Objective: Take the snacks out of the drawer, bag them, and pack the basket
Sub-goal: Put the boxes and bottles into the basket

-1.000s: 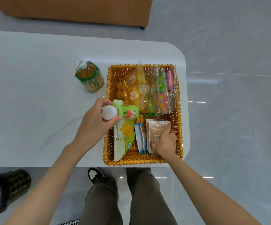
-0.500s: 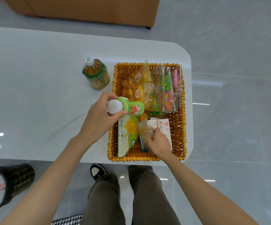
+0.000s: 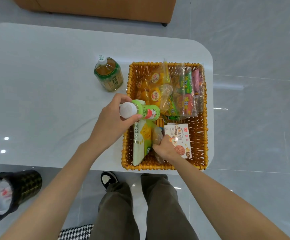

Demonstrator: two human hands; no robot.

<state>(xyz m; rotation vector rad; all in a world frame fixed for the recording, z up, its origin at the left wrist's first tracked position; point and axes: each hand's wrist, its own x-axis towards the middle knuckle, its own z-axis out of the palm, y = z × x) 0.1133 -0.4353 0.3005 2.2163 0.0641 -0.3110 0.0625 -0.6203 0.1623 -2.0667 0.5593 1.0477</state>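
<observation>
So in the last second the right hand (image 3: 165, 148) has dragged the clear packet (image 3: 157, 137) over to the left. It was lying flat in the near right of the basket (image 3: 198, 144), and now it's up on its edge, squeezed against the green pouch (image 3: 141, 141). That uncovered a white cookie box (image 3: 180, 135) that was hidden underneath. The blue packets I could see before have vanished behind the clear one. Looks to me like they're clearing a slot.

Left to right, then. There's a bin (image 3: 10, 194) with a black liner on the floor, well off from everything. On the worktop (image 3: 45, 84) a big tea bottle (image 3: 108, 74) stands upright just beside the basket's far left corner, not packed yet. The left hand (image 3: 111, 123) has hardly budged. Its fingers and thumb are wrapped round the capped end of a small green bottle (image 3: 144, 110), held tipped on its side over the basket's left rim, above the top of the pouch. The right hand is down inside the basket, curled round the clear packet, with the cookie box flat just to its right. At the far end sit a bag of orange cakes (image 3: 155, 90) and a bag of green and red packets (image 3: 184, 94).

My guess is the small bottle goes in next, probably in the bare middle strip, and then the tea. So packing's mostly done.
</observation>
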